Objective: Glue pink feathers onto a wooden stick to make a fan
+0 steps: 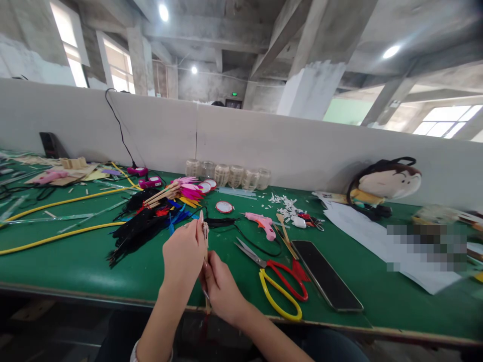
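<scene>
My left hand (184,256) is closed near the table's front edge, pinching the upper part of a thin pale wooden stick (206,255). Below it, the fingers of my right hand (223,291) wrap round the same stick, whose lower end comes out beneath them, with something reddish under it. Whitish material shows at the stick's top, mostly hidden by fingers. Right of my hands lie open scissors (266,264) with one red and one yellow handle. Beyond them rests a pink glue gun (262,224). Black feathers (138,234) are piled to the left.
Sticks with pink feathers (190,187) lie on the black ones. Several glass jars (236,176) line the partition. A phone (326,274), white paper (362,236), white scraps (287,207) and a doll-faced bag (388,183) are rightward. Yellow cables (64,201) cross the left side.
</scene>
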Available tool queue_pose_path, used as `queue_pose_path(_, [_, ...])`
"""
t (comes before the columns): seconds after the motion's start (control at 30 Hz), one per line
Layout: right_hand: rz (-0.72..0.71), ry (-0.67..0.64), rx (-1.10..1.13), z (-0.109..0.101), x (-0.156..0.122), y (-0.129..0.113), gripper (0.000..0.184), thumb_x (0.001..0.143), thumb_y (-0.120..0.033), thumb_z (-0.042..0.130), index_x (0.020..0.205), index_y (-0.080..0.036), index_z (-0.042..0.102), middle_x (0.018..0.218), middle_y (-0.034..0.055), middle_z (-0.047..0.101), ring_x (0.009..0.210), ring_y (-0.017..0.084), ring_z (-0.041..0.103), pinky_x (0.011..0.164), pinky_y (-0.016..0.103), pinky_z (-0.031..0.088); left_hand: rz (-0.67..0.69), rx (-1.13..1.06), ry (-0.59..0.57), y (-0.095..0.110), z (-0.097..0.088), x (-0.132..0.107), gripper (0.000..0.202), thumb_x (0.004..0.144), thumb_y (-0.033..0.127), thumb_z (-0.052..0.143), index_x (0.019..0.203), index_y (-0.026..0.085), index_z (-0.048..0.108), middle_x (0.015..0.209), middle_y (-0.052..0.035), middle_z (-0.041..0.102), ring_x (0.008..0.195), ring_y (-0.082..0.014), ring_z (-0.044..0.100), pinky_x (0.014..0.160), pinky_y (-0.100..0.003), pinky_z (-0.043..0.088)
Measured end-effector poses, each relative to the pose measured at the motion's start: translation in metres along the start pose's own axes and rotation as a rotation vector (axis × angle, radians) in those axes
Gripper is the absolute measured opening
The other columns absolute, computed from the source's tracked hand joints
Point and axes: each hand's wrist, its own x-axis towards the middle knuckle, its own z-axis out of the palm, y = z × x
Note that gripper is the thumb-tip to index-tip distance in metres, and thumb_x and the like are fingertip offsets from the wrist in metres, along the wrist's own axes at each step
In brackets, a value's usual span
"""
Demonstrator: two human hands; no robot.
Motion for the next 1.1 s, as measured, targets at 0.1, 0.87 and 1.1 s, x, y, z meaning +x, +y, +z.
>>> queue_pose_path(0.1, [-0.054, 0.031, -0.052, -0.002, 0.002, 0.003, 0.026, 0.089, -0.043, 0.027, 0.076, -0.022, 0.033, 0.055, -0.0062, 0.036, 0.045, 0.008, 0.031, 0.043, 0.022, 0.027, 0.152, -0.025, 0.001, -0.006, 0.002, 0.006, 0.033, 0.086, 0.023, 0.03, 0.066, 0.018, 0.055, 0.057, -0.0054, 0.059, 0.056, -0.0185, 0.056, 0.049, -0.025, 0.032])
queue_pose_path(0.87, [0.07, -0.003, 0.858, 0.003, 0.002, -0.019, 0.031, 0.078, -0.041, 0.057, 0.064, -0.017, 0.044, 0.04, -0.0108, 0.026, 0.037, 0.003, 0.018, 0.041, 0.022, 0.015, -0.465, -1.484, 0.15, 0.001, 0.019, -0.002, 0.04, 0.063, 0.055, 0.061, 0.061, 0.015, 0.054, 0.05, 0.0051, 0.05, 0.048, -0.0073, 0.05, 0.045, -0.016, 0.041])
queue_pose_path(1.1, [0.068, -0.072, 0.93, 0.0, 0.002, -0.021, 0.028, 0.079, -0.039, 0.056, 0.066, -0.017, 0.046, 0.037, -0.0118, 0.024, 0.034, 0.003, 0.015, 0.04, 0.021, 0.014, -0.469, -1.528, 0.18, 0.007, 0.022, -0.004, 0.044, 0.071, 0.052, 0.055, 0.051, 0.019, 0.035, 0.044, 0.0095, 0.03, 0.038, -0.0046, 0.031, 0.035, -0.016, 0.026])
